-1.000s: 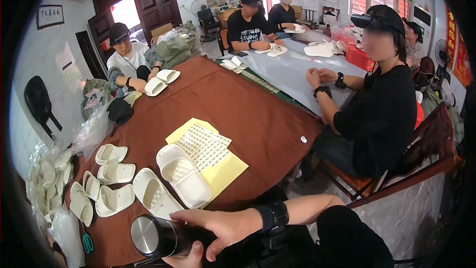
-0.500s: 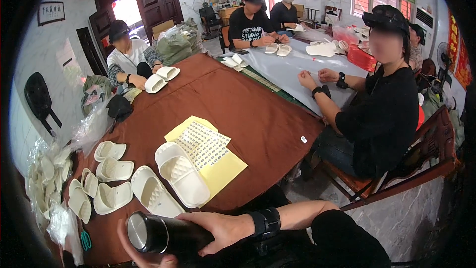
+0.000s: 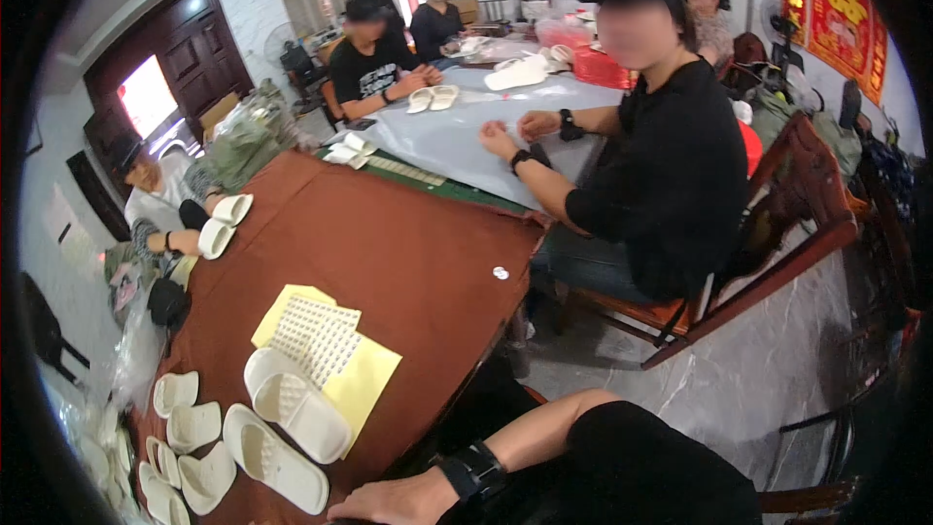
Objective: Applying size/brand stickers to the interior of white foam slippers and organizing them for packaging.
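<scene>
At the lower edge shows my right hand [image 3: 394, 503], back upward, a black band on its wrist. The frame cuts off its fingers, so what they hold cannot be made out; a dark sliver shows under them. My left hand is out of view. Closest to the right hand lie two larger cream slide sandals: one sandal [image 3: 277, 457] on the brown cloth, another sandal [image 3: 299, 403] partly on a yellow sheet [image 3: 364, 384]. White sticker sheets [image 3: 316, 335] with rows of small printed labels lie on the yellow paper. Several smaller cream sandals [image 3: 194, 425] stand to the left.
The brown-covered table [image 3: 428, 253] has its right edge beside a seated person [image 3: 646, 165] on a wooden chair [image 3: 758, 262]. At the far left another person handles white sandals [image 3: 224, 224]. Beyond is a grey-covered table [image 3: 428, 141] with people around it. Plastic bags [image 3: 136, 355] line the left edge.
The view has swung right. My left hand and the black thermos that both hands were around have dropped out of sight, apart from a possible dark sliver; the right hand sits lower in the frame.
</scene>
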`<move>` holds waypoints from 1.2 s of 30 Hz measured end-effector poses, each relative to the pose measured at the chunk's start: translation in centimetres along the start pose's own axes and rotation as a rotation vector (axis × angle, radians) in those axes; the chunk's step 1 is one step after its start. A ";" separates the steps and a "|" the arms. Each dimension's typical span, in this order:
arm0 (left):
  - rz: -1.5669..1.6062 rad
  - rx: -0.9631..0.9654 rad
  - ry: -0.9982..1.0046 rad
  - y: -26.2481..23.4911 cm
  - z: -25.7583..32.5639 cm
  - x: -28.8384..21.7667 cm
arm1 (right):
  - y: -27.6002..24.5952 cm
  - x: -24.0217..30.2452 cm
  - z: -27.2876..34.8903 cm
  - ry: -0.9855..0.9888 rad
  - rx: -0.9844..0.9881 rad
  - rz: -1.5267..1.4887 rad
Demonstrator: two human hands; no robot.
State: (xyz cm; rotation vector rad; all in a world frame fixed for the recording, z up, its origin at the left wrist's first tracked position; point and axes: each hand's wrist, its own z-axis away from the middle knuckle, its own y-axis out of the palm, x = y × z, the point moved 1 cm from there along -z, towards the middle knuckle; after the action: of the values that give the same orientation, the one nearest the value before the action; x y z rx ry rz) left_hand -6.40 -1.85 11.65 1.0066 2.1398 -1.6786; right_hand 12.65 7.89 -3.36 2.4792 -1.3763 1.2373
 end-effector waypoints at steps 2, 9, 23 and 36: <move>-0.018 0.036 -0.025 0.0 0.4 0.0 | 0.3 -0.1 0.3 0.056 0.059 0.028; -0.045 0.081 -0.153 0.3 1.0 0.0 | -0.1 0.9 1.3 0.200 0.215 -0.032; -0.325 0.074 -0.305 -1.3 5.1 4.7 | -9.6 -0.3 0.5 0.063 -0.214 0.195; -0.407 -0.274 -0.600 -1.5 16.9 18.5 | -16.4 0.3 -5.0 0.118 -0.161 0.511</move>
State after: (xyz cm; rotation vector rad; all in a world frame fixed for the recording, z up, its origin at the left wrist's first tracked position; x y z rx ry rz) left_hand -24.58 -10.86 -3.07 -0.0282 2.1371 -1.5151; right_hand 21.67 19.60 5.40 1.9763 -2.0599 1.2548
